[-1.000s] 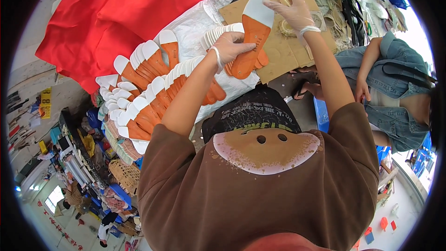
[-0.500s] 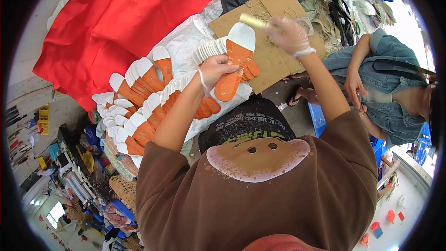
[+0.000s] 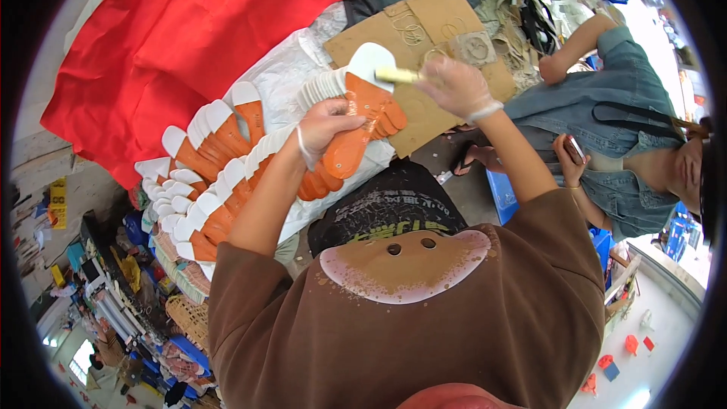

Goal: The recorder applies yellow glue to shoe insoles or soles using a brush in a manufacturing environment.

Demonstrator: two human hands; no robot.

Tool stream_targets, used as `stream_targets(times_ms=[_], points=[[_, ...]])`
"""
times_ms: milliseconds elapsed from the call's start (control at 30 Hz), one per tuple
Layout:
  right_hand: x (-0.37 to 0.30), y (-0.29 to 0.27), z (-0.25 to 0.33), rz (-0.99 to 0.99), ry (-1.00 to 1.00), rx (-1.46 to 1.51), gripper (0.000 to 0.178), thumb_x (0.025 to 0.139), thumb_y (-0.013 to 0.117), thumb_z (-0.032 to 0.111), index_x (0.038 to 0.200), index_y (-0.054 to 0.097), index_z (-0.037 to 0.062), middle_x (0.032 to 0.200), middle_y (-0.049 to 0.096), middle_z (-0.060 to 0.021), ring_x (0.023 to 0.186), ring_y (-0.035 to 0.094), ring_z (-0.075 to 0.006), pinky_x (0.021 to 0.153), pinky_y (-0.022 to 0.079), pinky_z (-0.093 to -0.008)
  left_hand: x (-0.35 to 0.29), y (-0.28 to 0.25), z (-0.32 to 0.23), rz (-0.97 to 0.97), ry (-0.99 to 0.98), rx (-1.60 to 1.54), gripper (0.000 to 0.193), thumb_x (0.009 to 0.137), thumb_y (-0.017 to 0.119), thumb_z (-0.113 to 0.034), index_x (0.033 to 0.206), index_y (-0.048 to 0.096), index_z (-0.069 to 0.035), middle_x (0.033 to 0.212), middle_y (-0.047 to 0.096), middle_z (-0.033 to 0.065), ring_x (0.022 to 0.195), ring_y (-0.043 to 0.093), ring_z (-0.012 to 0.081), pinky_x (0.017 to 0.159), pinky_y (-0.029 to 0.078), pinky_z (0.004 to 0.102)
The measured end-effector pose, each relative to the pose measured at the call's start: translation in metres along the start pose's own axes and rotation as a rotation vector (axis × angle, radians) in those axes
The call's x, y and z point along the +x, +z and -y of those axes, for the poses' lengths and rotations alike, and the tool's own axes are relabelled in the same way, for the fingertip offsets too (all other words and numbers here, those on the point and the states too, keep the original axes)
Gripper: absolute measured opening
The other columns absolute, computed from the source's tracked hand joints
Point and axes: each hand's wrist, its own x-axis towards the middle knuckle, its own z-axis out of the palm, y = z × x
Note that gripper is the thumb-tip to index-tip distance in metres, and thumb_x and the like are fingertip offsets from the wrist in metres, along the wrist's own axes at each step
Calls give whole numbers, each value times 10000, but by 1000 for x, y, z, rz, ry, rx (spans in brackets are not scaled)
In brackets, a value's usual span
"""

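Note:
My left hand (image 3: 324, 125), in a thin clear glove, grips an insole (image 3: 347, 150) by its middle. The insole has an orange heel and waist and a white toe end, which points away from me. In my gloved right hand (image 3: 458, 89) is a pale yellow brush (image 3: 395, 75), its tip over the insole's white toe and seemingly touching it. Right behind the held insole, a fanned stack of similar insoles (image 3: 322, 89) shows white edges. More overlapping insoles (image 3: 219, 136) spread to the left on white sheeting (image 3: 284, 68).
Brown cardboard (image 3: 420, 125) with loops of string lies beyond my right hand. Red cloth (image 3: 197, 23) covers the far left. A person (image 3: 636, 121) in a denim shirt sits at the right, holding a phone (image 3: 573, 150). Scraps (image 3: 522, 7) pile up at far right.
My right hand has brought the brush down and left from above the cardboard onto the insole's toe. My left hand keeps its hold. The other person's arms have moved and a phone shows.

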Motion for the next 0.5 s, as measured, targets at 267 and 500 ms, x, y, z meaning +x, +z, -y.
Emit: stream_targets(times_ms=[267,500], points=[[-7,-3,9,-74,-176,104,257,854,680,345,865,603,100,795,589,-118,700,606,-334,599,467,-431,-5,-10,0,12,-90,-74,239,844,698,-100,1037,632,25,938,682,96,781,675,149,707,555,274],[20,8,-1,-146,62,-121,300,883,612,408,864,597,109,832,613,-109,698,628,-341,584,493,-444,-5,-9,5,9,-89,69,262,843,705,-116,1049,631,27,950,685,99,786,674,146,707,554,274]])
